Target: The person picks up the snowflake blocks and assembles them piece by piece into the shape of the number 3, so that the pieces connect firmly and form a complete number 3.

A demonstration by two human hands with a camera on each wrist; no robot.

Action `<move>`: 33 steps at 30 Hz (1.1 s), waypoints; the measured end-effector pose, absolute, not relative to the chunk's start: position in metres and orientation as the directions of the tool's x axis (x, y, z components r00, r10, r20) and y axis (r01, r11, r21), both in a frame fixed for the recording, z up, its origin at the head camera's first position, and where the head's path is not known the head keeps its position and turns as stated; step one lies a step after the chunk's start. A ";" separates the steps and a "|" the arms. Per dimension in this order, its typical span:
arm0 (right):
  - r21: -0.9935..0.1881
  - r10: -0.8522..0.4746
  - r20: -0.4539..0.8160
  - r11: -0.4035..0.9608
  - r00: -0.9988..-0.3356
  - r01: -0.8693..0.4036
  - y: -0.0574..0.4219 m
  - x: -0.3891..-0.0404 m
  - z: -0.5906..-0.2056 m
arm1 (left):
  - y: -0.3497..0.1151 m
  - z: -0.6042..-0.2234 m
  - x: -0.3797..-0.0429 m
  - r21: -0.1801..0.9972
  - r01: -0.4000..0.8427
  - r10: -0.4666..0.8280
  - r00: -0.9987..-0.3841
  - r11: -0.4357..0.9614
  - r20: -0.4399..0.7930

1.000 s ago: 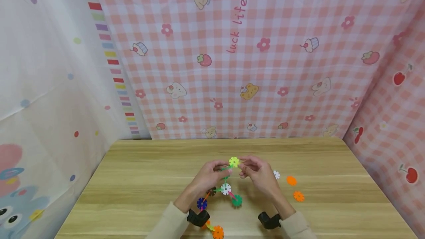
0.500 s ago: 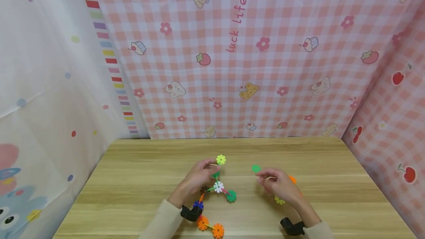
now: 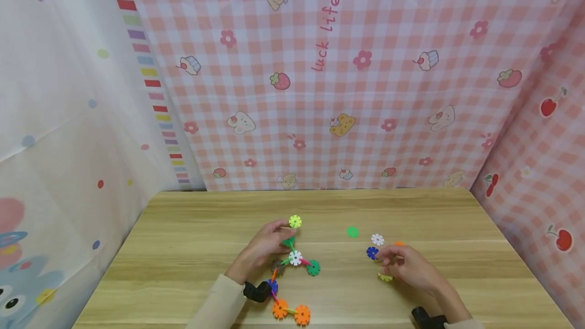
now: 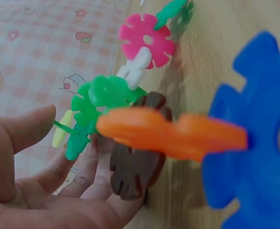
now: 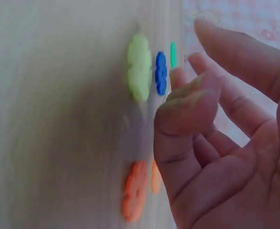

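My left hand (image 3: 265, 248) pinches the upper end of a linked chain of notched plastic snowflake discs, near the upright yellow disc (image 3: 295, 221). A white disc (image 3: 295, 258), a green disc (image 3: 313, 268) and a brown disc (image 4: 135, 167) belong to the chain, which bends down to an orange disc (image 3: 302, 315) at the front. Close to the left wrist camera, a blue disc (image 4: 221, 186) joins the brown one through an orange disc (image 4: 168, 133). My right hand (image 3: 411, 268), fingers loosely bent and holding nothing, hovers by a loose yellow-green disc (image 5: 139, 69) and a loose blue disc (image 3: 372, 253).
Other loose discs lie around the right hand: a green one (image 3: 352, 232), a white one (image 3: 377, 239) and orange ones (image 5: 135, 191), partly covered by the hand in the head view. A checked cloth (image 3: 343, 90) hangs behind the wooden table (image 3: 205, 217).
From beside the yellow disc, my right hand has moved right and toward the front, over the loose discs. The left hand has shifted a little left with the chain.
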State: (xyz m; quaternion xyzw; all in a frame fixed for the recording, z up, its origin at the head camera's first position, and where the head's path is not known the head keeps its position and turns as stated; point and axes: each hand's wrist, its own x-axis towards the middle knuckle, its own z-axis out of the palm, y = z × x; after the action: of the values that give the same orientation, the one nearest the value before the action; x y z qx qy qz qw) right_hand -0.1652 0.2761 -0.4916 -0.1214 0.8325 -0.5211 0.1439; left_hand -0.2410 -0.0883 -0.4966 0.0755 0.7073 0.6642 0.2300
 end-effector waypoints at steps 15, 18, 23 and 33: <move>-0.876 -0.374 -0.137 0.477 -0.917 -0.064 0.284 -0.165 -0.501 | -0.097 -0.506 -0.243 0.976 -0.186 0.454 -0.864 0.109 -0.215; -0.871 -0.381 -0.153 0.488 -0.912 -0.058 0.284 -0.166 -0.502 | -0.098 -0.507 -0.242 0.977 -0.188 0.454 -0.865 0.102 -0.214; -0.848 -0.372 -0.157 0.526 -0.915 -0.068 0.283 -0.165 -0.500 | -0.098 -0.506 -0.242 0.976 -0.197 0.454 -0.864 0.094 -0.218; -0.824 -0.357 -0.101 0.553 -0.929 -0.123 0.277 -0.163 -0.499 | -0.094 -0.505 -0.240 0.975 -0.189 0.423 -0.878 0.118 -0.222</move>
State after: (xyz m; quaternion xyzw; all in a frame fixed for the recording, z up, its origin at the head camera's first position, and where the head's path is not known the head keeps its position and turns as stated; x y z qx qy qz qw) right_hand -0.1630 0.2766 -0.4986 -0.1375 0.8716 -0.4523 0.1295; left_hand -0.2403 -0.0943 -0.5049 0.0824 0.7106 0.6590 0.2324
